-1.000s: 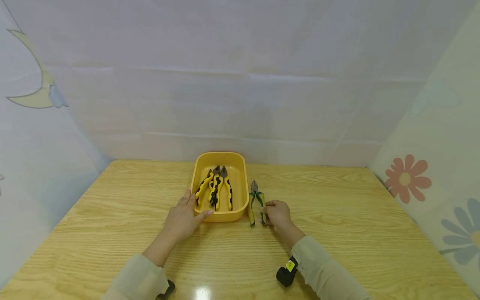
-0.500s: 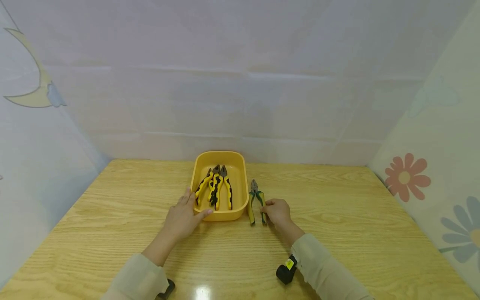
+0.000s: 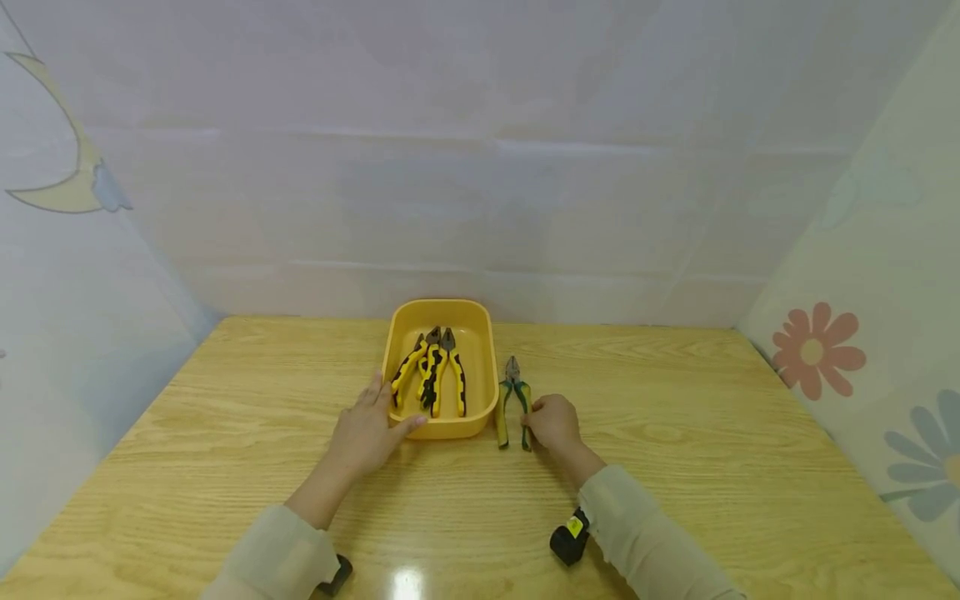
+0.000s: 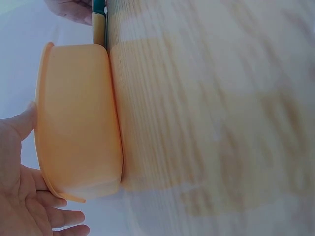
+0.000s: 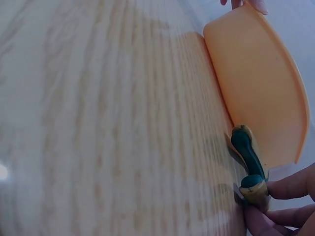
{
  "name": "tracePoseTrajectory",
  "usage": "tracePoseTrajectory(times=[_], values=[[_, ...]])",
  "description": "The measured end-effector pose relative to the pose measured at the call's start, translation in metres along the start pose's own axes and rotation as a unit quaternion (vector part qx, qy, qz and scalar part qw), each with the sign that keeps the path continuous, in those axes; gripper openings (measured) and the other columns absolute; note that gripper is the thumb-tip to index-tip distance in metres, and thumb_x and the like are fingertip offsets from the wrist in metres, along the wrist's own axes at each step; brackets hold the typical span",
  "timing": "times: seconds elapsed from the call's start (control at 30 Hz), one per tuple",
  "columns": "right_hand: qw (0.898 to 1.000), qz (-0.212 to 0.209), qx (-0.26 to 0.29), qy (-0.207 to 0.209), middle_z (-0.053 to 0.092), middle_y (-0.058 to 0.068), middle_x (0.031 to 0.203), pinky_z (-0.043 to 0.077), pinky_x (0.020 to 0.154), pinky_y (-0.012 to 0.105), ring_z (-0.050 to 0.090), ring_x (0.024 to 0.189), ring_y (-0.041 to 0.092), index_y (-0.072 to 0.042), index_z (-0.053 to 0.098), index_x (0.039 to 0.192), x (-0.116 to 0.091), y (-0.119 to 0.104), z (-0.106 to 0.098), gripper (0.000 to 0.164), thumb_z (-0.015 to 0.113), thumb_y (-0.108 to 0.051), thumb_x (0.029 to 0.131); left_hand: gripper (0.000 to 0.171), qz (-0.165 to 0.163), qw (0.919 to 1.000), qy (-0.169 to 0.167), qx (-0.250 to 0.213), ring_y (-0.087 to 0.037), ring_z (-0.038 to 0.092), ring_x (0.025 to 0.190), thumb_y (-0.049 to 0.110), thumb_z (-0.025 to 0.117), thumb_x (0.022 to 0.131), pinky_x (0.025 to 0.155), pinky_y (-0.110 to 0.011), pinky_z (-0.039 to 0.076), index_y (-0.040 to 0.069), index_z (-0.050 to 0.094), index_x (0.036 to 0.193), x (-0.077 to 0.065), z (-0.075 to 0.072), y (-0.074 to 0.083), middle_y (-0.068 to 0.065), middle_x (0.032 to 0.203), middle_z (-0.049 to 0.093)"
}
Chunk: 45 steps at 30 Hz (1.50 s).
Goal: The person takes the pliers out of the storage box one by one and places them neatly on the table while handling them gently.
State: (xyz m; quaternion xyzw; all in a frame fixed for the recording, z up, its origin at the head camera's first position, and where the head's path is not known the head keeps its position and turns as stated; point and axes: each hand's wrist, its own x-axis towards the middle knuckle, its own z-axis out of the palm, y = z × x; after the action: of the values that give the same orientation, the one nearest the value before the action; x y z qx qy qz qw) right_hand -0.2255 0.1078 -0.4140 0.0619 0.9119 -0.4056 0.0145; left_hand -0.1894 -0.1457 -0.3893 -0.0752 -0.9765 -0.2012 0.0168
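Note:
A yellow plastic tray [image 3: 486,422] holds several pliers [image 3: 434,371] with yellow-and-black handles. At its near left corner rests my left hand [image 3: 365,435], fingers extended along the side and thumb on the front rim; the left wrist view shows the thumb and fingers [image 4: 63,216] against the rim. Just right of the tray, a green-and-yellow pair of pliers [image 3: 503,412] lies on the table, jaws pointing away, handles spread. My right hand [image 3: 556,423] pinches its right handle between thumb and fingers, seen also in the right wrist view. The right fingertips are partly hidden in the head view.
The wood-grain table [image 3: 675,417] extends to both sides. A pale sheet [image 3: 480,167] hangs behind it, close to the tray's far end. Printed side panels [image 3: 817,350] flank the table. A black wrist camera [image 3: 570,539] sits under the right sleeve.
The green-and-yellow pliers have turned very slightly, their head tipping a little to the right, with my right hand on the handle. My left hand and the tray stay as they were.

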Motion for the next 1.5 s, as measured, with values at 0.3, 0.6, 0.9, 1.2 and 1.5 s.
tracePoseTrajectory(times=[0.3, 0.6, 0.9, 1.2, 1.5], values=[[0.998, -0.003, 0.044, -0.033, 0.059, 0.014, 0.074, 0.047, 0.054, 0.028, 0.056, 0.061, 0.019, 0.011, 0.058, 0.085, 0.005, 0.013, 0.0, 0.018, 0.064, -0.003, 0.075, 0.081, 0.0, 1.0, -0.004, 0.004, -0.041, 0.019, 0.123, 0.053, 0.045, 0.082, 0.092, -0.056, 0.021, -0.008, 0.024, 0.132, -0.001, 0.001, 0.002, -0.018, 0.14, 0.007], [0.995, 0.001, 0.078, -0.053, 0.057, 0.022, 0.088, 0.049, 0.057, 0.029, 0.058, 0.064, 0.02, 0.016, 0.05, 0.1, -0.006, 0.006, -0.008, 0.029, 0.059, 0.0, 0.078, 0.083, -0.006, 0.9999, -0.009, -0.006, -0.038, 0.017, 0.124, 0.056, 0.043, 0.082, 0.092, -0.055, 0.022, -0.007, 0.024, 0.132, -0.001, 0.001, 0.002, -0.018, 0.14, 0.007], [0.995, -0.015, 0.096, -0.027, 0.057, 0.016, 0.087, 0.046, 0.06, 0.029, 0.055, 0.071, 0.02, 0.011, 0.055, 0.099, -0.003, 0.0, -0.007, 0.027, 0.06, -0.005, 0.078, 0.081, -0.01, 0.9997, -0.008, -0.022, -0.039, 0.018, 0.123, 0.052, 0.045, 0.083, 0.092, -0.055, 0.023, -0.007, 0.023, 0.132, 0.0, 0.002, 0.002, -0.018, 0.141, 0.006], [0.975, -0.014, 0.216, -0.049, 0.054, 0.017, 0.088, 0.049, 0.066, 0.036, 0.056, 0.079, 0.033, 0.012, 0.053, 0.1, -0.006, -0.019, -0.005, 0.022, 0.056, 0.0, 0.081, 0.081, -0.016, 0.9995, -0.015, -0.021, -0.038, 0.02, 0.123, 0.053, 0.045, 0.083, 0.092, -0.055, 0.023, -0.007, 0.022, 0.133, -0.001, 0.001, 0.002, -0.017, 0.141, 0.005], [0.964, -0.017, 0.262, -0.049, 0.056, 0.014, 0.079, 0.048, 0.068, 0.04, 0.056, 0.073, 0.025, 0.01, 0.055, 0.095, -0.009, -0.03, -0.004, 0.016, 0.055, -0.001, 0.082, 0.082, -0.016, 0.9995, -0.015, -0.023, -0.039, 0.021, 0.122, 0.054, 0.045, 0.082, 0.091, -0.056, 0.023, -0.007, 0.022, 0.133, -0.001, 0.0, 0.002, -0.018, 0.141, 0.006]])
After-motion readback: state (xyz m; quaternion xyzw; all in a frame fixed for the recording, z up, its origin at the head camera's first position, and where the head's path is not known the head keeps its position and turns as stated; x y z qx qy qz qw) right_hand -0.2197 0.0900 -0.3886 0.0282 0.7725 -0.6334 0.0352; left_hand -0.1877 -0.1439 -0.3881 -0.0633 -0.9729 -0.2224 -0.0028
